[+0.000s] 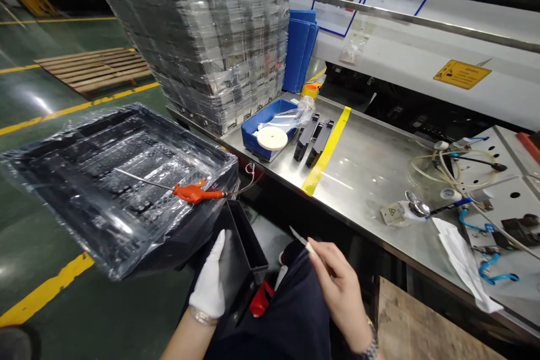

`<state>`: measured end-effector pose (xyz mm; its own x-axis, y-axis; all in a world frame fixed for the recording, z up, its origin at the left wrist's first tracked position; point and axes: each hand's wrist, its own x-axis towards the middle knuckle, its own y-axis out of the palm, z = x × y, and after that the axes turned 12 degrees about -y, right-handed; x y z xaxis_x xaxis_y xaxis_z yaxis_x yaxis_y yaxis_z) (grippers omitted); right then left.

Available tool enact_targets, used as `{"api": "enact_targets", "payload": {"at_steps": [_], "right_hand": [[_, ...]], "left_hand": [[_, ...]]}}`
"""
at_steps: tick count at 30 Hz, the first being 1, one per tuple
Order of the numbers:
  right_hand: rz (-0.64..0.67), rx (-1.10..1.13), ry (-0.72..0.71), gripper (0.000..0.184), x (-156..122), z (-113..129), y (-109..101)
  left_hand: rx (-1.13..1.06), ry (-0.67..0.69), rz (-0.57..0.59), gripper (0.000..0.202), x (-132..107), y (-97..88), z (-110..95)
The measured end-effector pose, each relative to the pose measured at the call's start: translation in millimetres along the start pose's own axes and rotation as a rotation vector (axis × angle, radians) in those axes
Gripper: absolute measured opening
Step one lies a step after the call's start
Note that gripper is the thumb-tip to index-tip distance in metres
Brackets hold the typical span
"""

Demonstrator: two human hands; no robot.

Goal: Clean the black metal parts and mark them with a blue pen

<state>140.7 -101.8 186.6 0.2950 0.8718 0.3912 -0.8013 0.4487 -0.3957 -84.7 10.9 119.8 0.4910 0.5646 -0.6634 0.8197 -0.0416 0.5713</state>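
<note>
A thin blade [298, 235] is pinched in the bare right hand [341, 287]. The black bin [244, 247] is touched by the gloved left hand [210, 284], fingers flat, beside the bagged tray [105, 180].

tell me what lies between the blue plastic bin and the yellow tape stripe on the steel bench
Two black oblong parts lie side by side between blue plastic bin and yellow tape stripe, head view.

Bagged tray stack [113, 180] sits left of steel bench [363, 180]; air gun [192, 192] lies on it. Bin [264, 124] on bench, disc [272, 138] in bin, wrapped tray pile [211, 34] behind.
</note>
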Motion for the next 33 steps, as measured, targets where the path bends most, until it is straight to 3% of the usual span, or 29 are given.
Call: {"api": "enact_targets", "payload": {"at_steps": [2, 5, 7, 9, 15, 20, 24, 28, 30, 33], "right_hand": [[0.075, 0.039, 0.068, 0.026, -3, 4, -9], [0.318, 0.123, 0.112, 0.029, -9, 18, -12], [0.454, 0.153, 0.125, 0.029, -12, 25, -8], [0.507, 0.168, 0.129, 0.028, -14, 30, -2], [0.7, 0.19, 0.101, 0.031, -13, 34, -2], [0.609, 0.135, 0.096, 0.033, -18, 36, -3], [0.707, 0.192, 0.124, 0.032, -27, 34, -2], [0.444, 0.114, 0.195, 0.035, -35, 32, 0], [0.421, 0.098, 0.204, 0.036, -39, 33, 1], [0.505, 0.116, 0.22, 0.034, -42, 36, 2]], "left_hand": [[-0.127, -0.026, 0.052, 0.04, 3, -2.8, -3], [-0.379, -0.098, 0.179, 0.022, 5, -6.4, -3], [-0.54, -0.188, 0.204, 0.022, 3, -5.8, -3], [-0.656, -0.279, 0.195, 0.024, 0, -3.5, -3], [-0.658, -0.298, 0.244, 0.022, -4, -9.4, -1], [-0.577, -0.199, 0.174, 0.024, -1, -10.3, 2], [-0.616, -0.166, 0.036, 0.036, -7, 2.9, -4], [-0.645, -0.094, -0.118, 0.046, -11, 6.2, -7], [-0.612, 0.012, -0.039, 0.041, -8, 0.6, -5], [-0.475, 0.153, 0.242, 0.021, -1, -11.4, 0]]}}
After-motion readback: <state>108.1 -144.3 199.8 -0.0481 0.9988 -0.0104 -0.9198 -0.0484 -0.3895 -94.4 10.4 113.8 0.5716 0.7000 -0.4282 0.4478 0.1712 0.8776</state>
